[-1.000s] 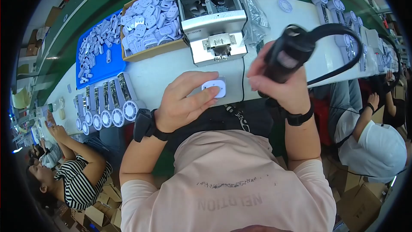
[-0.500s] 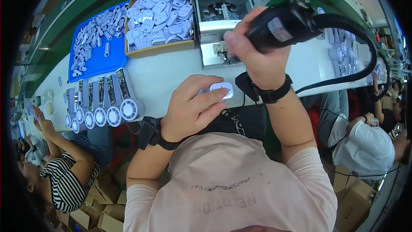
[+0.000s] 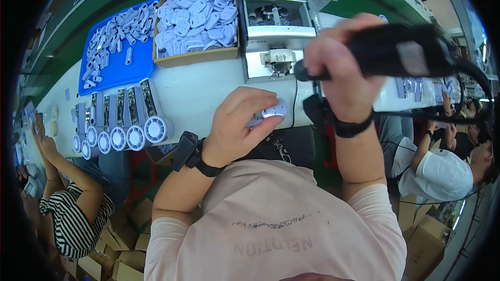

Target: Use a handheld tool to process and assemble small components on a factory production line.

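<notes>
My right hand (image 3: 346,67) is wrapped around a black electric screwdriver (image 3: 401,52), which lies almost level and is smeared by motion. Its nose points left, close to the front of a silver screw feeder (image 3: 278,34); whether a screw sits on the tip I cannot tell. Near the table's front edge, my left hand (image 3: 232,127) grips a small white rounded plastic housing (image 3: 279,108) between thumb and fingers. The fingers cover much of that housing. A thick black cable (image 3: 487,80) runs from the screwdriver's back end down on the right.
Behind my left hand stands a cardboard box (image 3: 198,59) heaped with white housings. Left of it, a blue tray (image 3: 140,67) holds small white parts. Several white handheld fans (image 3: 119,138) with bare circuit boards line the left front edge. Co-workers sit on both sides.
My right hand has moved right with the screwdriver, drawing its nose away from the feeder's front. The left hand has shifted slightly right with the housing, which now looks tilted.
</notes>
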